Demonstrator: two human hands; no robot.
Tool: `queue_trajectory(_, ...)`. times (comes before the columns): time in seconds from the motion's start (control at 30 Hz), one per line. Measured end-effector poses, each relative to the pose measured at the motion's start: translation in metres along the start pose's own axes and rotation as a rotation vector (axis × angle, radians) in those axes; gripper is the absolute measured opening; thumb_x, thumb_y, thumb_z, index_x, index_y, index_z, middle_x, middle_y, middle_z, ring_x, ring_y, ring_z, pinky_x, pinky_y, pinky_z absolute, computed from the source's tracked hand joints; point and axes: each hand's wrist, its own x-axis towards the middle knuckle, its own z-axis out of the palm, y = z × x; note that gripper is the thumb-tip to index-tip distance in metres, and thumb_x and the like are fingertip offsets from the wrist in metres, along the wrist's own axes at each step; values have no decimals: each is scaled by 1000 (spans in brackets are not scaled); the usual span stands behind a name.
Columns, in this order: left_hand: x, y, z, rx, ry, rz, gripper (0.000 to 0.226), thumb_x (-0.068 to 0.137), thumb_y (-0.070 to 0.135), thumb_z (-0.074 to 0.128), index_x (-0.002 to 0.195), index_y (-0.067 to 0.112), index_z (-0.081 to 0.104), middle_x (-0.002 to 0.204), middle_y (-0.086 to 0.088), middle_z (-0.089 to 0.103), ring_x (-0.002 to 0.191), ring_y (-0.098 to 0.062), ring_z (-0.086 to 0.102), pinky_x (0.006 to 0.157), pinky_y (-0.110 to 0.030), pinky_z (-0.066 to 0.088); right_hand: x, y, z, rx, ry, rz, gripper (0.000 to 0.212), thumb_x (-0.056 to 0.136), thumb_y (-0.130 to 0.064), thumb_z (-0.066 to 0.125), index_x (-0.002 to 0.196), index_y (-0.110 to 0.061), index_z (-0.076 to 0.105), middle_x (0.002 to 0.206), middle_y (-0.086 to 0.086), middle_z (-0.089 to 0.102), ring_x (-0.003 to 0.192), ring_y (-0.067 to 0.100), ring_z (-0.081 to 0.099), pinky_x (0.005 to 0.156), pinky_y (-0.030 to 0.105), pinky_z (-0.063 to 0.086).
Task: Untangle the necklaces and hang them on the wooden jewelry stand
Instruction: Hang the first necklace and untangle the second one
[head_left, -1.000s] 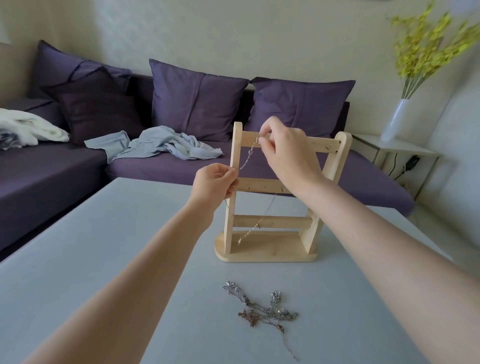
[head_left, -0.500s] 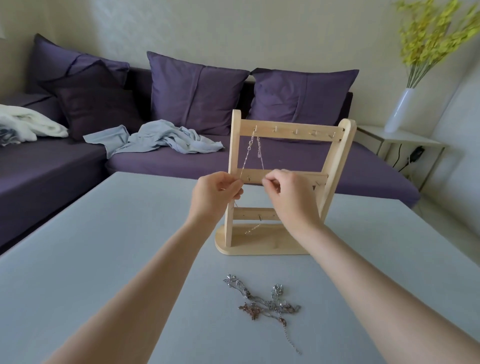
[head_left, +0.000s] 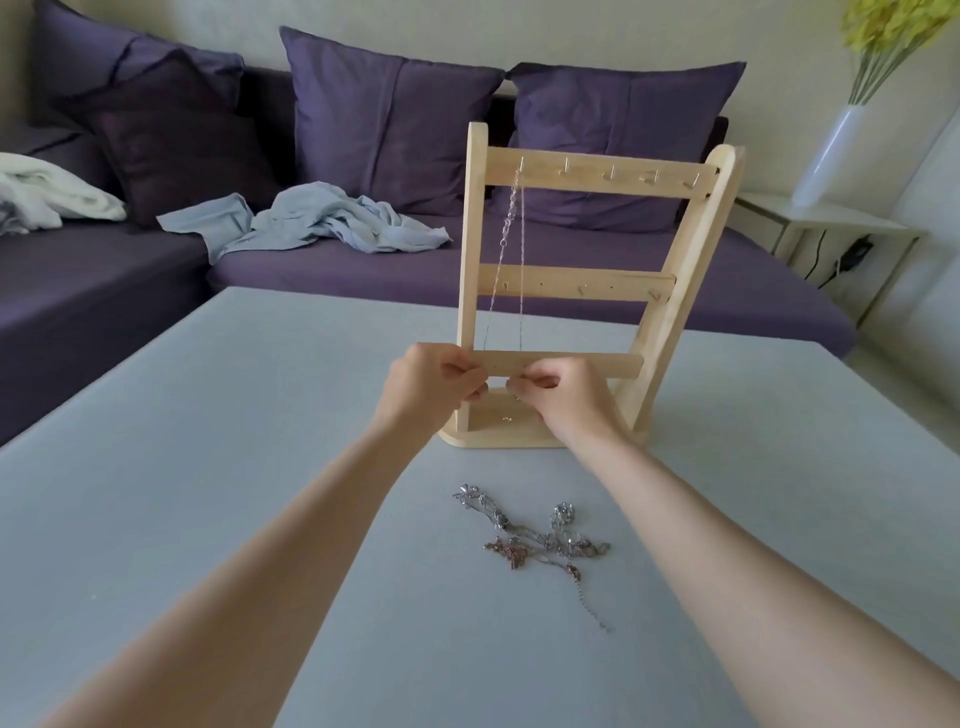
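Two purple cushions (head_left: 511, 135) lean on the purple sofa (head_left: 311, 270) that fills the upper half of the frame, a pale blue cloth (head_left: 317, 221) crumpled on its seat. We look down on a grey table (head_left: 208, 493) covering the lower half. At centre stands the wooden jewelry stand (head_left: 587, 270), a thin chain necklace (head_left: 511, 249) hanging from the leftmost hook of its top bar down past the lowest bar. Our left hand (head_left: 431, 389) and right hand (head_left: 561, 400) meet at that lowest bar, fingers curled; each seems to pinch an end of the chain, though the strand is too fine to be sure. Below centre lie the tangled necklaces (head_left: 535, 540). We read no writing anywhere.
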Motion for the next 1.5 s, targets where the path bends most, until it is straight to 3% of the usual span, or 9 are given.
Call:
queue_trajectory(0.1, 1, -4, 3, -12, 10, -19, 19, 85, 11, 64, 70, 22, 62, 66, 7, 68, 66, -12, 67, 72, -28, 51, 1, 4, 4, 1, -16, 22, 14, 82, -16, 67, 78, -2, 70, 56, 0, 53, 49, 9, 41, 44, 11, 30)
queue_trajectory(0.23, 5, -6, 4, -9, 4, -24, 17, 85, 13, 64, 70, 21, 62, 67, 6, 68, 55, -1, 63, 70, -26, 52, 6, 4, 7, 18, -24, 25, 13, 80, -11, 67, 68, -6, 68, 52, 3, 52, 48, 12, 43, 52, 20, 34)
queue_trajectory(0.3, 5, -7, 3, 14, 1, -30, 17, 83, 13, 65, 70, 22, 62, 60, 11, 66, 55, -1, 63, 68, -28, 53, 6, 5, 6, 24, -43, 31, 9, 81, -12, 67, 73, -8, 69, 53, -1, 53, 48, 9, 45, 49, 14, 34)
queue_trajectory(0.43, -7, -15, 4, 107, -52, -92, 11, 81, 12, 67, 74, 19, 63, 69, -4, 67, 75, -26, 67, 74, -37, 54, -5, 9, -4, -94, 0, 13, 12, 83, -14, 65, 89, -6, 73, 71, -3, 61, 54, -1, 51, 53, 16, 35)
queue_trajectory(0.7, -56, -13, 29, 259, -256, -29, 5, 83, 14, 65, 83, 14, 70, 78, 6, 63, 75, -12, 59, 53, -10, 39, -60, 21, -24, -408, -144, 121, 9, 81, -10, 65, 83, -7, 73, 87, 9, 71, 82, 24, 63, 68, 27, 46)
queue_trajectory(0.9, -66, -7, 34, 262, -323, -56, 7, 83, 11, 65, 89, 11, 70, 82, 2, 63, 78, -16, 59, 63, -19, 44, -78, 31, -13, -499, -169, 162, 14, 80, -2, 59, 83, -9, 70, 92, 10, 68, 87, 27, 63, 69, 27, 44)
queue_trajectory(1.07, -71, -5, 39, 65, -267, -138, 8, 84, 7, 63, 86, 13, 68, 75, 8, 61, 77, -13, 58, 75, -25, 48, -79, 18, -24, 44, -98, 327, 8, 74, -4, 67, 69, -10, 69, 60, 1, 62, 54, 13, 55, 54, 19, 45)
queue_trajectory(1.17, -75, 8, 35, -174, -256, -207, 11, 86, 5, 61, 83, 14, 67, 72, 3, 65, 71, -7, 62, 69, -19, 51, -83, 2, -31, 384, -110, 339, 10, 79, -3, 68, 71, -9, 65, 62, 2, 61, 55, 11, 55, 53, 16, 48)
queue_trajectory(1.5, -75, 25, 10, -229, -252, -260, 10, 89, 8, 58, 84, 13, 66, 76, -2, 65, 67, -5, 61, 66, -13, 52, -82, -12, -28, 568, -181, 369, 9, 80, -7, 69, 73, -9, 64, 65, 2, 62, 57, 9, 56, 57, 18, 46)
